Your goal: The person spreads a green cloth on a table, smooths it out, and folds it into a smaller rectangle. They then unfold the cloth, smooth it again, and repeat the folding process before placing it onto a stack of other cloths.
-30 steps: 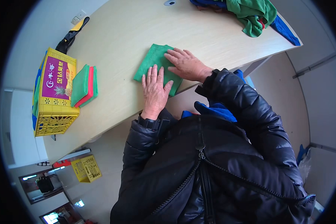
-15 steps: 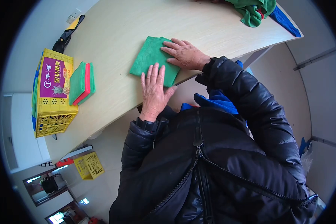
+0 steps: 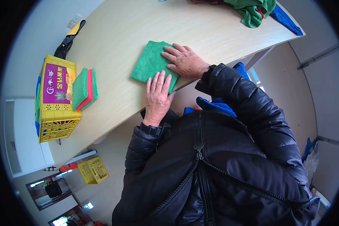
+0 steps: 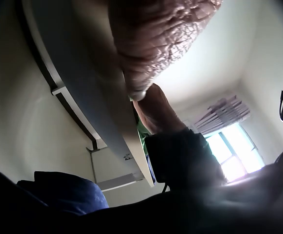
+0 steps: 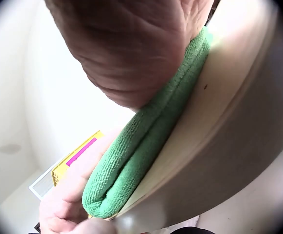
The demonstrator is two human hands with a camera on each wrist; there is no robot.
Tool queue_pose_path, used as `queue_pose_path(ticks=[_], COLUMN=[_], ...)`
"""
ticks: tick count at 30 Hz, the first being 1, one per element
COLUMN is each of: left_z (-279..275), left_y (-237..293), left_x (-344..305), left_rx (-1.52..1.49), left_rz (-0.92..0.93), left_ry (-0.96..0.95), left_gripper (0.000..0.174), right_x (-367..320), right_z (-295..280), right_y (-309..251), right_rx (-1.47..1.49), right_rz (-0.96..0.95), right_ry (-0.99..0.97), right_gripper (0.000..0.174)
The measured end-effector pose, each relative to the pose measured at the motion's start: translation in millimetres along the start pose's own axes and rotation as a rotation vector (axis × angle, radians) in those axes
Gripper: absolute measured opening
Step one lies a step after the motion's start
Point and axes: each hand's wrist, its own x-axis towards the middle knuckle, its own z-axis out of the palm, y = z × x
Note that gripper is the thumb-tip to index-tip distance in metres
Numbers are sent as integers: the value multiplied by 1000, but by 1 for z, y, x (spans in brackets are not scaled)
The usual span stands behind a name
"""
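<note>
A folded green cloth [image 3: 150, 62] lies at the near edge of the table, its layers showing as a thick rounded fold [image 5: 131, 161] in the right wrist view. My left hand [image 3: 158, 98] rests with straight fingers on the cloth's near edge, the thumb out to the side. Across the right part of the cloth my right hand [image 3: 186, 62] lies flat, fingers spread. In the left wrist view the left hand [image 4: 156, 39] fills the top and hides most of the cloth. The right hand's palm [image 5: 127, 53] touches the cloth's top in the right wrist view.
A yellow crate [image 3: 60, 122] with a purple label stands at the left, folded green and red cloths [image 3: 87, 89] leaning by it. At the far right lies a heap of green, red and blue cloths [image 3: 252, 13]. Blue cloth [image 3: 216, 106] shows below the table edge.
The left hand's fingers have slid slightly toward the near edge of the green cloth. The right hand stays spread on the cloth, and the head view has shifted a little.
</note>
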Motion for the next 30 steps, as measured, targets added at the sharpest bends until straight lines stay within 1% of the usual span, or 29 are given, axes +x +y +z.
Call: queue_pose_path(ticks=[1, 4, 5, 8, 9, 12, 13, 16, 17, 20, 21, 24, 30], left_z=[-1, 0, 1, 4, 3, 3, 2, -2, -2, -4, -4, -8, -12], left_y=[1, 8, 12, 20, 20, 21, 21, 10, 7, 0, 3, 7, 11], left_x=[1, 5, 7, 21, 23, 25, 24, 16, 13, 8, 10, 12, 14], left_rx=[-1, -41, -39, 53, 55, 159, 155, 182, 172, 276, 270, 328, 355], left_rz=[1, -60, -63, -157, -154, -152, -144, -126, -113, -105, -100, -186, -212], left_ry=[0, 72, 75, 125, 131, 148, 156, 114, 121, 95, 100, 28, -47], left_gripper=[71, 61, 61, 48, 48, 40, 40, 35, 35, 29, 29, 30, 34], right_x=[0, -1, -1, -1, -1, -3, -4, -7, -8, -9, -9, -9, -10], right_z=[0, -2, -1, 0, 0, -5, -7, -11, -12, -11, -10, -7, -8], right_y=[0, 0, -1, -3, -5, -15, -20, -35, -38, -45, -47, -51, -52], right_rx=[0, 11, 10, -46, -51, -6, -17, 18, 5, 0, -7, -37, -59], right_rz=[1, 4, -1, -4, -5, 93, 98, 210, 221, 241, 246, 254, 244], right_ry=[0, 6, 7, 16, 21, -34, -29, -34, -30, -25, -24, -1, -4], right_gripper=[54, 55, 55, 55, 55, 58, 58, 60, 60, 62, 62, 63, 64])
